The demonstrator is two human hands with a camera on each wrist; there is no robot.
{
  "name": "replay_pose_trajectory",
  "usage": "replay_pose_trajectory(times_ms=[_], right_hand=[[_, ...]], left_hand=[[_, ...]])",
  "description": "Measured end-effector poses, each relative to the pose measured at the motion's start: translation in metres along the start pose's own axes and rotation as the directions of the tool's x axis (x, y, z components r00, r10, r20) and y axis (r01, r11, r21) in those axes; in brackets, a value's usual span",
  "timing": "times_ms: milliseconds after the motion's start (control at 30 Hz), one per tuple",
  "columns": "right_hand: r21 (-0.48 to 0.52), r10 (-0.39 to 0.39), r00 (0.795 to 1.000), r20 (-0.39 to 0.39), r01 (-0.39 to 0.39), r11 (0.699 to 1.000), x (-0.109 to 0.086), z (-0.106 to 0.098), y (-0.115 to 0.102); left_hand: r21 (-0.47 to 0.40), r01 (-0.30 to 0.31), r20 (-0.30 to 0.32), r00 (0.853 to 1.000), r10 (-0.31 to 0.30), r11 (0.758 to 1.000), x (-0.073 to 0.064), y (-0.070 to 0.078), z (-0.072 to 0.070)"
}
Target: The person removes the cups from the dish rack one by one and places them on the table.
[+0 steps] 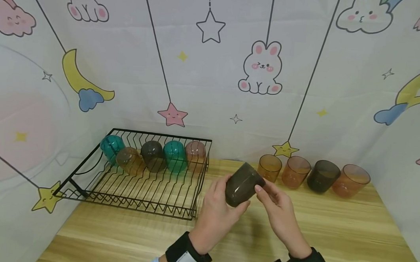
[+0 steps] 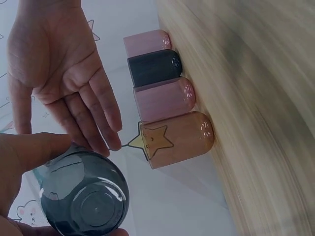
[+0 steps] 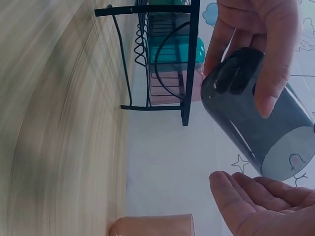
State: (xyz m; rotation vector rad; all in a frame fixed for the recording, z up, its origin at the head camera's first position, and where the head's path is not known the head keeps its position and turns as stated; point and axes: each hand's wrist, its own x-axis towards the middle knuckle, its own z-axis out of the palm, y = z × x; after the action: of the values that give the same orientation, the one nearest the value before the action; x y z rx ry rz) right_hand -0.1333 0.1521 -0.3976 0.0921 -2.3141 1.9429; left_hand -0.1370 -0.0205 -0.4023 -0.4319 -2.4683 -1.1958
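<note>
My left hand (image 1: 218,212) grips a dark grey see-through cup (image 1: 243,184) in the air, right of the rack. The cup is tilted, its mouth towards the upper right. In the left wrist view its rounded base faces the camera. Beside its rim is my right hand (image 1: 278,211), thumb and fingertips near or touching the edge; contact is unclear. The left wrist view shows that right hand (image 2: 64,73) with fingers extended and palm showing. In the right wrist view, the left thumb and fingers (image 3: 273,64) lie around the cup's side.
A black wire dish rack (image 1: 139,209) stands at left, holding several upside-down cups, among them a teal cup (image 1: 175,157). On the wooden table (image 1: 350,233) at right, an amber cup (image 1: 269,168), two pinkish cups and a dark cup (image 1: 323,177) stand upright by the patterned cloth.
</note>
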Motion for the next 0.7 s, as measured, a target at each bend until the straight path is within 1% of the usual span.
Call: replay_pose_trajectory(times_ms=[133, 300, 433, 700], right_hand=[[0.024, -0.013, 1.000, 0.003, 0.013, 1.000, -0.0007, 0.0007, -0.0011], [0.014, -0.011, 1.000, 0.009, 0.010, 1.000, -0.0014, 0.0010, -0.0024], [0.018, 0.000, 1.000, 0.005, 0.000, 1.000, -0.0009, 0.0022, -0.0045], [-0.001, 0.016, 1.000, -0.016, -0.017, 1.000, 0.0004, 0.0047, -0.0089]], left_hand=[[-0.004, 0.012, 0.017, 1.000, -0.012, 1.000, -0.0014, 0.0007, 0.0006], [0.009, 0.029, 0.036, 0.999, -0.030, 1.000, -0.0036, 0.0018, 0.0015], [0.013, 0.036, 0.042, 0.998, -0.036, 0.999, -0.0049, 0.0014, 0.0028], [-0.006, 0.038, 0.047, 0.998, -0.038, 0.999, -0.0059, 0.0007, 0.0049]])
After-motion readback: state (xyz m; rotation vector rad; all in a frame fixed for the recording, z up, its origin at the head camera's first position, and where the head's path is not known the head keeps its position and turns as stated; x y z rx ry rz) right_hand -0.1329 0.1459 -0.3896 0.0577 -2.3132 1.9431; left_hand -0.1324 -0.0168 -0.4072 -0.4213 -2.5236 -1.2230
